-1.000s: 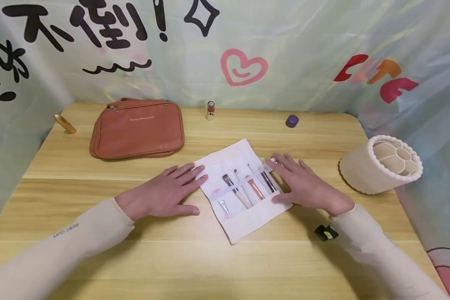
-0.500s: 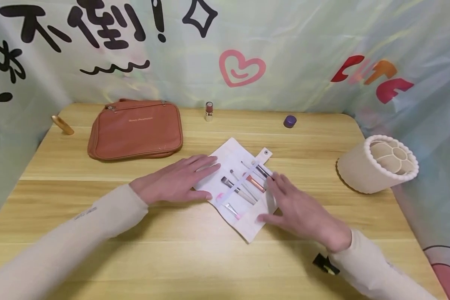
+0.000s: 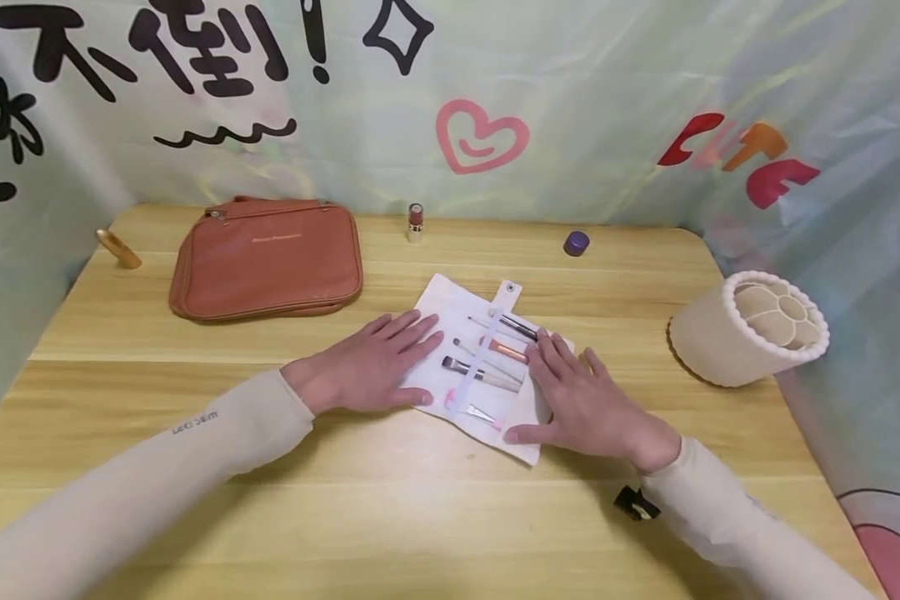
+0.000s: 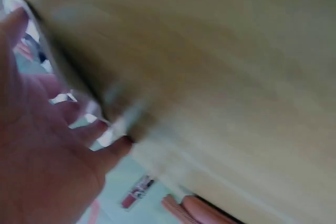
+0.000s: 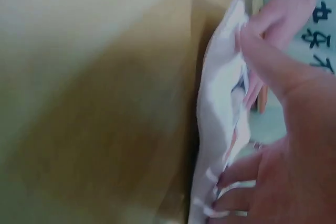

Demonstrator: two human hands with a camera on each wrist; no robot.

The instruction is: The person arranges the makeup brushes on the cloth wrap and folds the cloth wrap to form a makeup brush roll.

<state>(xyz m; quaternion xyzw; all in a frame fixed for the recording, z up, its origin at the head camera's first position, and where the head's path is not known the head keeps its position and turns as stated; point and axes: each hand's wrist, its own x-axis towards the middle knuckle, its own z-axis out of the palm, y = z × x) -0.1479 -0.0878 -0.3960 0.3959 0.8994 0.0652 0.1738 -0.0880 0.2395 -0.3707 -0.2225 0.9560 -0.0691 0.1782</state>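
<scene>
A white brush roll (image 3: pixel 487 367) is pinned flat to the tabletop (image 3: pixel 390 517) by two spread hands. The left hand (image 3: pixel 378 367) is laid palm-down with straight fingers on the roll's left edge; the right hand (image 3: pixel 581 404) is pressed flat over its right edge, thumb stretched along the near corner. Between the hands, several brushes (image 3: pixel 487 358) are held under a pale band, handles towards the right hand and bristles towards the left. The roll's long axis is seen running diagonally, from the near corner by the right thumb away to the snap tab (image 3: pixel 508 289) at the far end. Beyond the left hand lies a brown pouch (image 3: pixel 266 258); well right of the right hand, a cream holder (image 3: pixel 750 329) lies tipped. Should either palm slide, the loose cloth would likely bunch and brushes could slip from the band.
</scene>
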